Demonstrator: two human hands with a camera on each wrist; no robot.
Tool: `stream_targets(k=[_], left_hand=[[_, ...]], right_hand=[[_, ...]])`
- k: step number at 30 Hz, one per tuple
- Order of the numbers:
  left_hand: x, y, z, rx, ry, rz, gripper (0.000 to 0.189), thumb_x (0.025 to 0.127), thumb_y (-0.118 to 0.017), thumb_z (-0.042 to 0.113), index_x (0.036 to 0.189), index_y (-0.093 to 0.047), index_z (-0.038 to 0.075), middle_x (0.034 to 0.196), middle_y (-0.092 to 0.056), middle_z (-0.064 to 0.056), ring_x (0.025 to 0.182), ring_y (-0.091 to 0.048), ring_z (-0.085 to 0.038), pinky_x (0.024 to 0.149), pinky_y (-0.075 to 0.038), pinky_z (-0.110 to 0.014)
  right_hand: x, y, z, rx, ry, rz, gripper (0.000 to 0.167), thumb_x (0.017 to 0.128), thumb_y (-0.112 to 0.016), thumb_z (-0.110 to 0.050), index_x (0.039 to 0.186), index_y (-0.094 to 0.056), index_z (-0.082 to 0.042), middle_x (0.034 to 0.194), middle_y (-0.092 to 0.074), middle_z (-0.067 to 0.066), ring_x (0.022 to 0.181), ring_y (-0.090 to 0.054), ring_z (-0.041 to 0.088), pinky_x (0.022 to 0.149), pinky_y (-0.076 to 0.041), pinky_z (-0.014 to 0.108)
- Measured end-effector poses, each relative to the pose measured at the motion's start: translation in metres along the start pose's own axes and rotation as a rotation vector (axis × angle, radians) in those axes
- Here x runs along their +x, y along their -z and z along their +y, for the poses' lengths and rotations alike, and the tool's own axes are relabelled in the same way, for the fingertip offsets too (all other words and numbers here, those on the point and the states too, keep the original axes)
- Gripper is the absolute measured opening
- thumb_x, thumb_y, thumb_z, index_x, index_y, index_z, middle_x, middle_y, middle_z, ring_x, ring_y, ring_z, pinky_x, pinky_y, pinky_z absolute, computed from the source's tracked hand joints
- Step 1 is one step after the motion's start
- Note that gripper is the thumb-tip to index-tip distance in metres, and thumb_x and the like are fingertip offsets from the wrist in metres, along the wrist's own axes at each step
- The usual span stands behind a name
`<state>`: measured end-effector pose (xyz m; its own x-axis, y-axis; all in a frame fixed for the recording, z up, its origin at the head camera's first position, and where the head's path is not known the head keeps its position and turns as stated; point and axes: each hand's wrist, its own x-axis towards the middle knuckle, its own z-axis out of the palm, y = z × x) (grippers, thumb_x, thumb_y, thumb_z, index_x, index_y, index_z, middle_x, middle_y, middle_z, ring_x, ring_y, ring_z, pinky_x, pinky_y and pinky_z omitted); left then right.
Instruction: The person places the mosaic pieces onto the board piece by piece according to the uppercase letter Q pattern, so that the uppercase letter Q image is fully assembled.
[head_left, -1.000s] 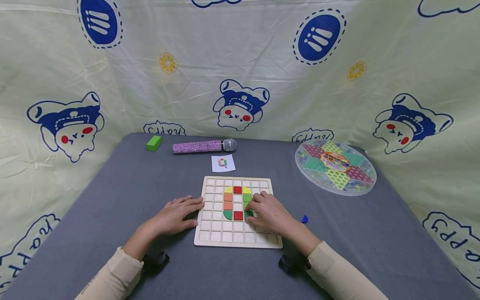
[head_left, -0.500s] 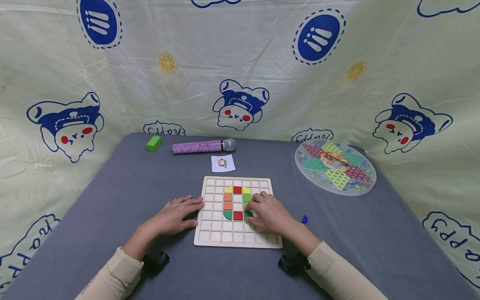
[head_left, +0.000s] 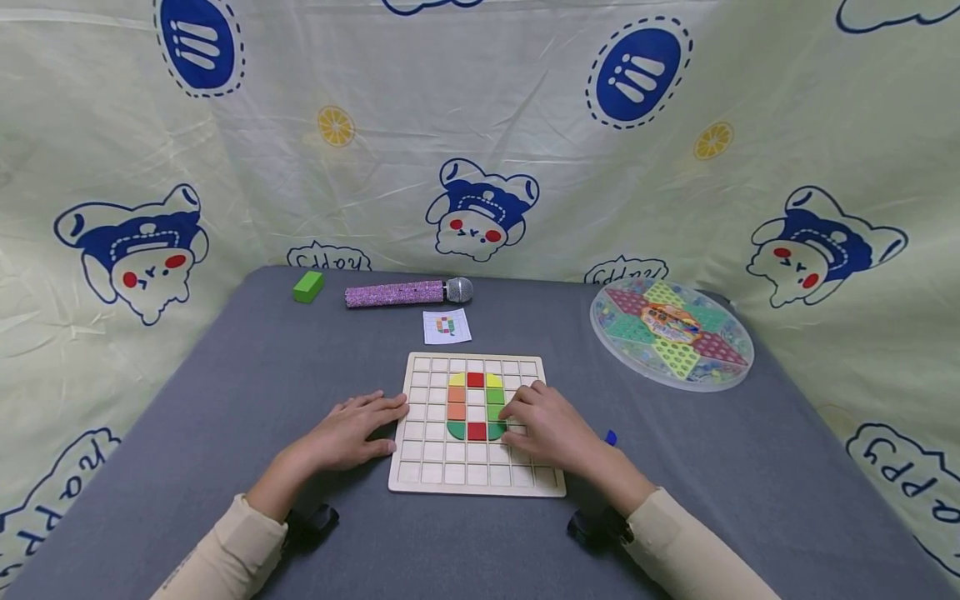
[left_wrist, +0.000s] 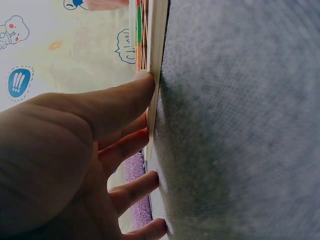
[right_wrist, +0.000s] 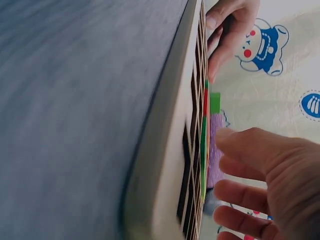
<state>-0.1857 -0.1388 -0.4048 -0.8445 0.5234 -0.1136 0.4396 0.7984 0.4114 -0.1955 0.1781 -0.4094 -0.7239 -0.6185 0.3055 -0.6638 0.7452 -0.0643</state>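
A wooden grid board (head_left: 427, 473) lies on the grey cloth. Set in its squares is a ring of coloured tiles: yellow and dark green rounded corners, red tiles (head_left: 476, 432) top and bottom, orange tiles (head_left: 456, 411) on the left, light green tiles (head_left: 495, 397) on the right. My left hand (head_left: 348, 432) rests at the board's left edge, its thumb (left_wrist: 132, 92) and nearer fingertips against the rim. Over the right half of the board is my right hand (head_left: 551, 429), fingertips beside the green tiles. In the right wrist view its thumb and fingers are apart with nothing between them.
Behind the board lies a pattern card (head_left: 447, 327), then a purple glittery microphone (head_left: 397, 293) and a green block (head_left: 308, 287). A round game box (head_left: 671, 333) stands at the back right. A small blue piece (head_left: 611, 437) is partly hidden beyond my right wrist.
My right hand has drawn back slightly to the right, uncovering the lower right dark green corner and light green tiles. My left hand has stayed put.
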Motion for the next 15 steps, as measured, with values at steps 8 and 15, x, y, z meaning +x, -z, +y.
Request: stream_targets(k=[8, 15], left_hand=[[0.001, 0.0, 0.001, 0.005, 0.005, -0.005, 0.057, 0.092, -0.06, 0.031, 0.143, -0.043, 0.014, 0.153, -0.036, -0.005, 0.142, -0.026, -0.038, 0.104, -0.022, -0.069], [0.0, -0.001, 0.0, 0.012, 0.009, -0.003, 0.056, 0.092, -0.06, 0.031, 0.143, -0.043, 0.014, 0.153, -0.036, -0.005, 0.142, -0.026, -0.038, 0.104, -0.022, -0.069]], right_hand=[[-0.024, 0.013, 0.026, 0.009, -0.1, -0.011, 0.022, 0.078, -0.077, -0.027, 0.096, -0.072, -0.015, 0.092, -0.062, 0.0, 0.083, -0.048, 0.014, 0.072, -0.04, 0.033], [-0.045, 0.019, 0.054, -0.038, -0.188, -0.013, 0.022, 0.078, -0.077, -0.028, 0.096, -0.072, -0.016, 0.092, -0.06, 0.0, 0.084, -0.05, 0.017, 0.072, -0.041, 0.036]])
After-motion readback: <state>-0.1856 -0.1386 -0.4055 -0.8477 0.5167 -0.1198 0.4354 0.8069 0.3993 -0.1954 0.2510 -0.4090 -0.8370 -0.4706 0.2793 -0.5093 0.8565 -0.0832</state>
